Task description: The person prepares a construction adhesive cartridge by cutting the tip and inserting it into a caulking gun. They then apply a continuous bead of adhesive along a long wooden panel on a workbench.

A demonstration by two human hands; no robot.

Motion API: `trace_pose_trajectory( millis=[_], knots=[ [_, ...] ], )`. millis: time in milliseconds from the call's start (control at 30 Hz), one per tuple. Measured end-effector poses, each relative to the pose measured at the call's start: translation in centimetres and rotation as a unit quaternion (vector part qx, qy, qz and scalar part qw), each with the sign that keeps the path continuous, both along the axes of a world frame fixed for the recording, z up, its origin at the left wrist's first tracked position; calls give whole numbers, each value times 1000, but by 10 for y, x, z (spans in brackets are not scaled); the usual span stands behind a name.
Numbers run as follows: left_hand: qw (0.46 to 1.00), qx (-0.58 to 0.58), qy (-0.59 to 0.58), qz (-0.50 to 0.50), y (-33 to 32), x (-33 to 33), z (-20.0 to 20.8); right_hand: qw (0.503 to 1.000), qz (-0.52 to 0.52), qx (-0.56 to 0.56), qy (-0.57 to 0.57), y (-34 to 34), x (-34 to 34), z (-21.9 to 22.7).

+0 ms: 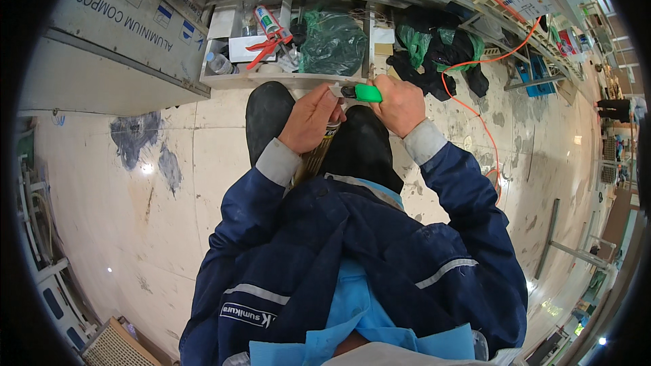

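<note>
In my right hand [399, 105] is a green-handled utility knife [368, 93], its fingers closed round the grip. The knife's black front and pale tip point left, meeting the fingertips of my left hand [310, 119]. That hand is closed, thumb and fingers pressed together, at the top of a gold-and-black printed cylinder [316, 157]. The cylinder slants down between my thighs, its upper end partly hidden by the fingers. Whether a small pale piece at the fingertips belongs to the knife or the cylinder is unclear.
Ahead, an open drawer-like tray [291, 81] holds a red caulking gun [270, 46], a plastic bottle [220, 63] and a green plastic bag [333, 42]. Dark cloths [434, 61] lie to its right. An orange hose [468, 102] trails over the stained floor. A large panelled box [129, 61] stands left.
</note>
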State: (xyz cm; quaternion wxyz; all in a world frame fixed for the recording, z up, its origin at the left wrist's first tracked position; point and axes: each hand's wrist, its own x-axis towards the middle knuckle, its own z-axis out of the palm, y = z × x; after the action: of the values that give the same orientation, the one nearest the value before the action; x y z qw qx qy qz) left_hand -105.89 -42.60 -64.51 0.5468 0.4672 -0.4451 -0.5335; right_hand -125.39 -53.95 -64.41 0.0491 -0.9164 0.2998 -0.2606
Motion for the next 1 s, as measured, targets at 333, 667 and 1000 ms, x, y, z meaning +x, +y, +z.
trace_pose_trajectory(
  millis=[333,667,1000],
  knots=[
    [1000,-21,2,-7,50,11,36,919,-341,198,-24,-115,-137,-42],
    [991,-59,46,111,72,41,37,728,-172,578,-326,1,-106,-36],
    [978,-66,-65,189,81,48,54,751,-135,579,-286,31,-71,-42]
  ],
)
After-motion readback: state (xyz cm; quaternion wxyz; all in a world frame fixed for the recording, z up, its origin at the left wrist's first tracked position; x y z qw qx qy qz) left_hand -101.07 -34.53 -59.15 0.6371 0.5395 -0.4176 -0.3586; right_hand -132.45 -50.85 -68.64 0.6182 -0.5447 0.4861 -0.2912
